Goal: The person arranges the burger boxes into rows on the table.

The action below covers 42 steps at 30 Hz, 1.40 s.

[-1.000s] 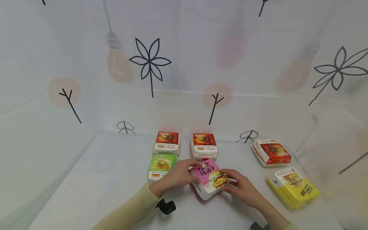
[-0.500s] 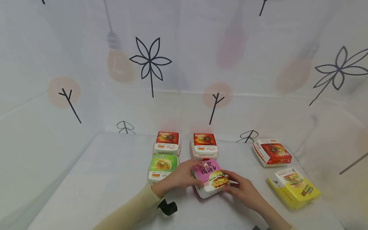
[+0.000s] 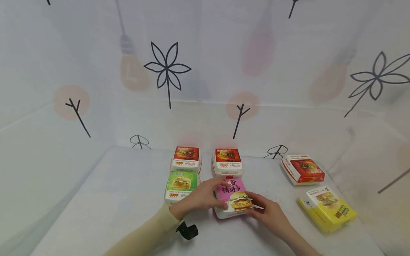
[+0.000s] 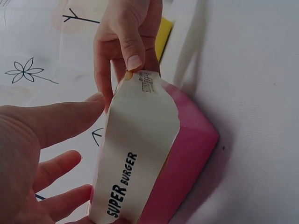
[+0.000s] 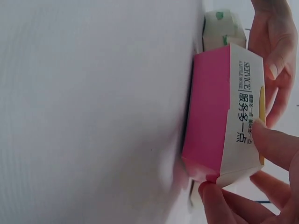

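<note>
In the head view a pink-and-white burger box (image 3: 236, 200) with a burger picture on top is between both hands, just in front of a red-and-white burger box (image 3: 227, 161). My left hand (image 3: 205, 195) spans its left side, fingers over the top and thumb at the near edge. At its near right corner my right hand (image 3: 267, 211) holds on with thumb and fingers. The left wrist view shows its "SUPER BURGER" side (image 4: 135, 144). In the right wrist view its pink lower wall (image 5: 210, 112) is close to the white surface, the right thumb (image 5: 275, 142) on its edge.
Left of the hands lies a green burger box (image 3: 181, 183), with another red-and-white box (image 3: 186, 158) behind it. Farther right are a red box (image 3: 303, 170) and a yellow box (image 3: 328, 209), both set at an angle. A patterned white cloth (image 3: 205, 121) hangs behind.
The pink box has turned from a slant to nearly square with the red box behind it. Both hands stayed on it, the right shifting slightly with the corner. Other boxes have not moved.
</note>
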{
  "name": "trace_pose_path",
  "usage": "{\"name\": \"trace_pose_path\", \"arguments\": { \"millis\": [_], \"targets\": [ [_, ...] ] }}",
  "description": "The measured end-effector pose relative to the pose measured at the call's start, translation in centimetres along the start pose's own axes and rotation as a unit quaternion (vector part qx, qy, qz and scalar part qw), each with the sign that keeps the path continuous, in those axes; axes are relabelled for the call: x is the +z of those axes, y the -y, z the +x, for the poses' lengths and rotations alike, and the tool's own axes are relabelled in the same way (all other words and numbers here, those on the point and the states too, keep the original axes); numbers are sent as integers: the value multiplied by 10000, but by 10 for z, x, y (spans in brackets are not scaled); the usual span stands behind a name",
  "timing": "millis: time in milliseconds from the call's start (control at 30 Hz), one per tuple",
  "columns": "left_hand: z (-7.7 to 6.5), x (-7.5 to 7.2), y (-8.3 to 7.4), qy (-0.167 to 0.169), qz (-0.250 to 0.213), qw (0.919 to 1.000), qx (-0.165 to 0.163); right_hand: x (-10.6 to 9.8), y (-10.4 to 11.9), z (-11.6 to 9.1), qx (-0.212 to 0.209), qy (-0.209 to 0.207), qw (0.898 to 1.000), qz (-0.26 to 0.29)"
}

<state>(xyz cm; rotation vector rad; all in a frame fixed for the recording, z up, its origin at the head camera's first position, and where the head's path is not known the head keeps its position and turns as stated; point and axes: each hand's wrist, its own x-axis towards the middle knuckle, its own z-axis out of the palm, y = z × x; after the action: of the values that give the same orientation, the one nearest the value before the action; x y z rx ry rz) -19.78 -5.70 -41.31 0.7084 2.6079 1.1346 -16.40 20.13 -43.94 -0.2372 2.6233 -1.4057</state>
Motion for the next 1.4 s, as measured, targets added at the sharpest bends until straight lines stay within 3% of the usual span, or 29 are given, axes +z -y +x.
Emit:
{"name": "trace_pose_path", "arguments": {
  "millis": [400, 833, 1000, 1400],
  "targets": [
    [3, 2, -2, -70, 85, 9998, 156, 12, 7, -6, 243, -305, 9992, 82],
    [5, 1, 4, 193, 625, 9963, 553, 22, 13, -8, 247, -516, 9982, -156],
    [4, -3, 4, 236, 898, 9930, 726, 22, 13, -8, 229, -499, 9982, -234],
    [4, -5, 7, 395, 1314, 9876, 759, 12, 13, -7, 256, -256, 9987, -368]
  ]
}}
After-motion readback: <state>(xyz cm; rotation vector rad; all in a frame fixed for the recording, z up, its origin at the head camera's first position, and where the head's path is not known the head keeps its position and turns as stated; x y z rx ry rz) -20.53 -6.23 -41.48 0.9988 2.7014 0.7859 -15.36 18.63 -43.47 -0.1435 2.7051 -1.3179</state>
